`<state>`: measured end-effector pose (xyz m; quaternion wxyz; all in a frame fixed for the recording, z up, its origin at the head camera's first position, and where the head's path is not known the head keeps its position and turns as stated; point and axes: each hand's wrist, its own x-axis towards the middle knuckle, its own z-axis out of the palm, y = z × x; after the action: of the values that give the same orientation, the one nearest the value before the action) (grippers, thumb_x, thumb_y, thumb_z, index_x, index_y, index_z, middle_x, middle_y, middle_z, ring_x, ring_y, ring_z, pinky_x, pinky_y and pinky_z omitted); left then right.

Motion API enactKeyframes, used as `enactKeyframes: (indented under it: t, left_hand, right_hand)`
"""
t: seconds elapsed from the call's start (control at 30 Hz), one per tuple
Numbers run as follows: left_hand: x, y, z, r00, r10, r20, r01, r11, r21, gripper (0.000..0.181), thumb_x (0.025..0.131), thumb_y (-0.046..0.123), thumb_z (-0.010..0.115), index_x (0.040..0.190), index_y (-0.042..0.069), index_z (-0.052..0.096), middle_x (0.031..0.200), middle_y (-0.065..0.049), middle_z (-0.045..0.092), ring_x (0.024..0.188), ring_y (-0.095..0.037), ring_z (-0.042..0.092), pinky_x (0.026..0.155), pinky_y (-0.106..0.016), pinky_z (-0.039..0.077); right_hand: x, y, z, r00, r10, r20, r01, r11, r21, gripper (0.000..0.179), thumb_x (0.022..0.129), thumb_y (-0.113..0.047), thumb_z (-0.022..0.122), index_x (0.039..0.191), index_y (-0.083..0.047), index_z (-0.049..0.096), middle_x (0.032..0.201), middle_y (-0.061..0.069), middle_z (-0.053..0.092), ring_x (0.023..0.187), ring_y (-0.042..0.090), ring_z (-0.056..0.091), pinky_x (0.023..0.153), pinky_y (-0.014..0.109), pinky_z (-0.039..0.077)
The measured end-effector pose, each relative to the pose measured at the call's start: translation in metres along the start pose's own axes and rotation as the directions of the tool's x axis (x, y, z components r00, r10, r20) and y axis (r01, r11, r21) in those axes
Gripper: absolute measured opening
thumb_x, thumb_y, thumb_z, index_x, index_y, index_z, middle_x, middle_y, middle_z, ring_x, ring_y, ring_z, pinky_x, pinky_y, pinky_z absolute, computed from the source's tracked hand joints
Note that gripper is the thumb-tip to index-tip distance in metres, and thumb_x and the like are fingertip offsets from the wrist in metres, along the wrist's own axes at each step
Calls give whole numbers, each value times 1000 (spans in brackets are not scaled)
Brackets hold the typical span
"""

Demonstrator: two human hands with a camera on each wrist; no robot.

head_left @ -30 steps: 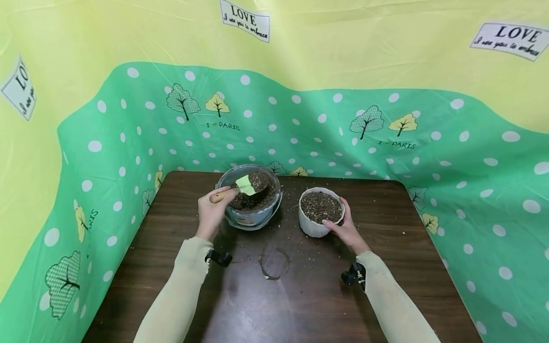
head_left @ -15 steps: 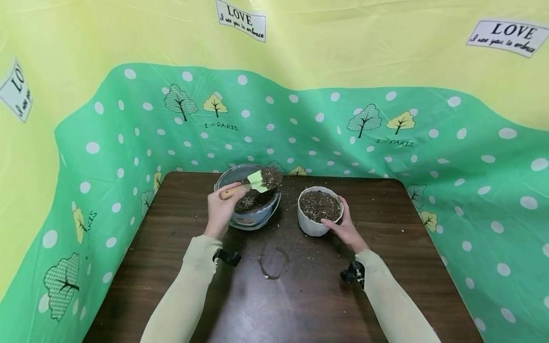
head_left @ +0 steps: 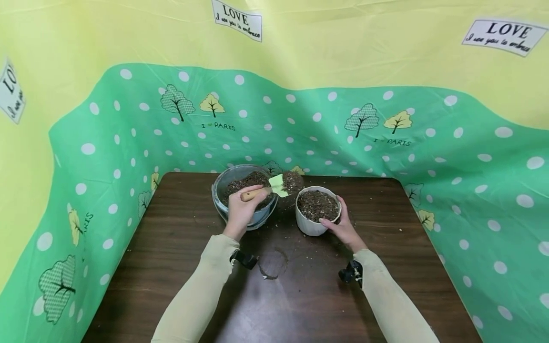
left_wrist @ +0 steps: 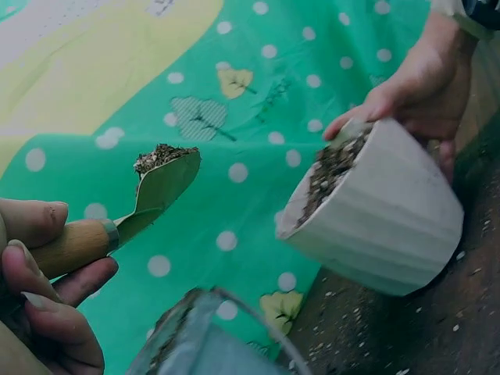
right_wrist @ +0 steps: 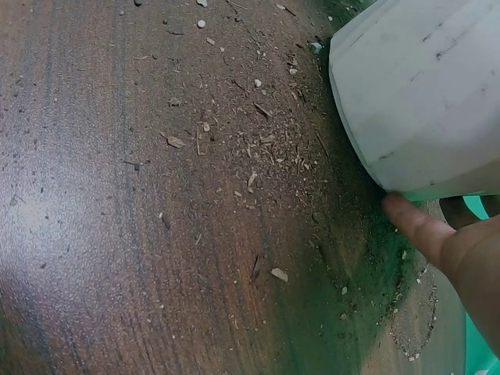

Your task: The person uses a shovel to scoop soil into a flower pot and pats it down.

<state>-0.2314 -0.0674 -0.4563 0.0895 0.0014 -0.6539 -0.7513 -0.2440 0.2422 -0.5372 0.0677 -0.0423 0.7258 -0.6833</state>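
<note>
My left hand (head_left: 241, 213) grips the wooden handle of a small garden trowel (head_left: 279, 186). Dark soil is heaped on its light green blade, which hangs in the air between the bucket and the pot. A white ribbed flowerpot (head_left: 307, 226), filled with soil close to its rim, stands on the table. My right hand (head_left: 346, 229) holds the pot from its right side, thumb at the rim. In the left wrist view the loaded trowel blade (left_wrist: 164, 191) is apart from the pot (left_wrist: 383, 211). One finger touches the pot's lower edge in the right wrist view.
A blue-grey bucket (head_left: 218, 194) of soil with a wire handle stands left of the pot. Loose soil crumbs (right_wrist: 266, 148) and a ring of dirt (head_left: 273, 264) lie on the dark wooden table (head_left: 300, 305). Patterned green and yellow cloth (head_left: 274, 119) hangs around the table's back and sides.
My left hand has lifted the soil-laden trowel out over the bucket's rim and moved it right, toward the flowerpot. My right hand and the pot have stayed in place.
</note>
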Motion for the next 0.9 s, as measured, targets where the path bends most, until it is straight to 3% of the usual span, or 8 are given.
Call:
enactKeyframes:
  t: [0.1, 0.2, 0.27, 0.37, 0.6, 0.73, 0.9]
  left_hand:
    - [-4, -1, 10, 1000, 16, 17, -16, 1000, 13, 33, 86, 11, 79, 114, -6, 72, 96, -18, 74, 70, -9, 67, 61, -25, 53]
    - [-7, -6, 19, 999, 29, 27, -29, 999, 31, 31, 86, 9, 79, 112, -7, 72, 93, -18, 73, 67, -8, 66, 59, -21, 52]
    - [-6, -15, 23, 999, 36, 29, -37, 998, 45, 30, 85, 10, 79, 111, -5, 73, 91, -15, 74, 65, -7, 65, 56, -20, 50]
    - [-7, -21, 28, 999, 29, 45, -31, 997, 65, 29, 86, 10, 78, 111, -5, 73, 93, -13, 74, 69, -8, 66, 58, -22, 50]
    - [-7, -33, 35, 996, 43, 79, -53, 991, 119, 26, 85, 6, 78, 109, -2, 74, 101, -15, 73, 84, -19, 71, 71, -28, 57]
    - [-8, -38, 41, 991, 69, 113, -89, 980, 178, 25, 86, 6, 78, 109, -1, 75, 98, -16, 73, 82, -22, 71, 68, -28, 57]
    - [-10, -45, 49, 990, 62, 123, -89, 969, 229, 25, 86, 7, 78, 110, 1, 75, 97, -14, 73, 82, -21, 71, 67, -28, 56]
  right_hand:
    - [-1, -1, 1, 1000, -3, 1, 3, 1000, 1, 97, 89, 7, 65, 157, -10, -1, 159, 22, 3, 141, 41, 17, 86, 17, 43]
    - [-1, -1, 0, 1000, 0, -2, 0, 1000, -16, 97, 89, 5, 66, 158, -11, -1, 159, 23, 3, 142, 41, 16, 101, 31, 39]
    - [-1, -1, -1, 1000, -5, -5, 5, 999, -32, 97, 89, 4, 66, 158, -10, -1, 159, 23, 3, 143, 41, 14, 109, 44, 30]
    - [-1, -1, -2, 1000, -13, -5, 13, 999, -41, 97, 88, 3, 67, 157, -9, 0, 159, 24, 4, 143, 41, 13, 113, 55, 20]
    - [-1, -1, -1, 999, -32, 3, 32, 999, -27, 98, 88, 6, 66, 157, -9, -1, 159, 24, 5, 142, 40, 16, 110, 48, 25]
    - [-1, -1, -1, 1000, -25, -5, 25, 999, -29, 97, 88, 6, 66, 158, -11, 1, 159, 22, 5, 142, 39, 17, 105, 37, 30]
    - [-1, 0, -1, 999, -36, -9, 36, 999, -26, 96, 88, 7, 65, 158, -10, 1, 159, 22, 6, 142, 38, 17, 101, 28, 32]
